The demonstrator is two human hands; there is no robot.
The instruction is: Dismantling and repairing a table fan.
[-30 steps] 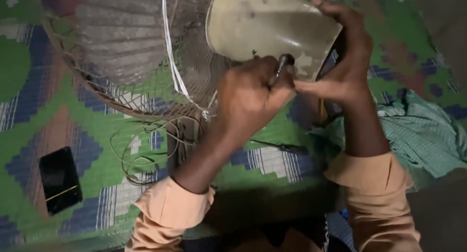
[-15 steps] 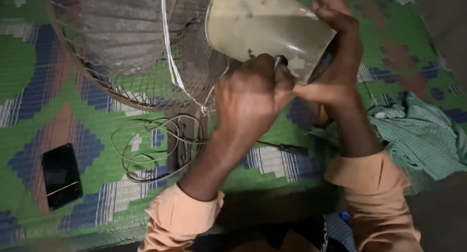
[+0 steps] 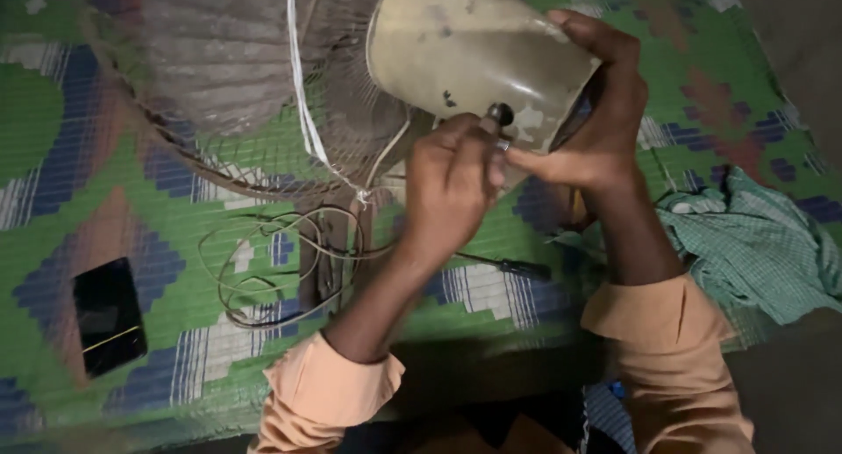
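Cream-painted metal motor housing [image 3: 469, 55] of a table fan, chipped and stained, tilted on its side near the top of the view, lying over a woven mat [image 3: 175, 287] of green, blue and white pattern. Right hand [image 3: 596, 125] wrapped around the lower right end of the housing, fingers curled over its rim, thumb stretched left along the underside. Left hand [image 3: 452, 186] just below the housing, fingers closed narrowly around a screwdriver [image 3: 493, 125], only its dark handle end showing against the housing's lower edge; tip hidden. Wire fan guard [image 3: 219, 94] with grey blades behind it, directly left of the housing and touching it. White cord [image 3: 303, 94] hanging across the guard, left of the housing, knotted at its lower end. Loose coil of thin brown wire [image 3: 263, 270] on the mat, below and left of the housing. Black phone [image 3: 107, 315], screen dark, far below-left of the housing, well apart from both hands. Second slim dark tool [image 3: 504, 265] flat on the mat below the housing, between the forearms. Green checked cloth [image 3: 754, 243], crumpled, below-right of the housing. Peach-orange cuffed sleeves [image 3: 329, 388] on both arms.
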